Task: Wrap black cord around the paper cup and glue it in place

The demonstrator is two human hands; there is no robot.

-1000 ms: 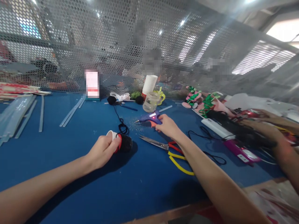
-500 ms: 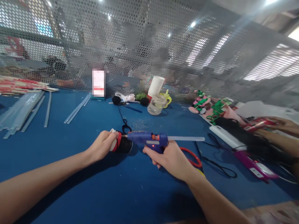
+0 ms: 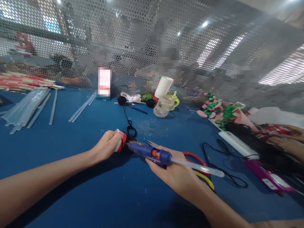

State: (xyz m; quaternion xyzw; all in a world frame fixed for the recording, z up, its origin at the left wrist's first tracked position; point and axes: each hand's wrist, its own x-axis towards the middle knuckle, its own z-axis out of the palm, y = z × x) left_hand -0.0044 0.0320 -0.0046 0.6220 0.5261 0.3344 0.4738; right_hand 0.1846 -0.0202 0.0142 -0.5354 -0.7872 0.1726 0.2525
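Near the middle of the blue table, my left hand (image 3: pixel 107 146) grips a paper cup (image 3: pixel 121 142) partly wrapped in red and black yarn and tilted on its side. My right hand (image 3: pixel 173 171) is closed round a blue glue gun (image 3: pixel 147 150), whose tip points left at the cup's wrapped side. From its rear sticks out a clear glue stick (image 3: pixel 198 167). A black yarn strand (image 3: pixel 130 126) runs back from the cup to a black ball (image 3: pixel 122 100). Pliers with red and yellow handles (image 3: pixel 206 179) lie partly under my right hand.
Glue sticks (image 3: pixel 28 109) lie in a pile at the left. Behind my hands stand a phone (image 3: pixel 104 83), stacked paper cups (image 3: pixel 164 87) and a clear jar (image 3: pixel 162 107). A purple power strip (image 3: pixel 267 175) and another person's hands (image 3: pixel 288 139) are at the right.
The glue gun has turned, its rear end now lower and nearer me, and the glue stick slants down to the right. More of the pliers shows. The view has shifted slightly.
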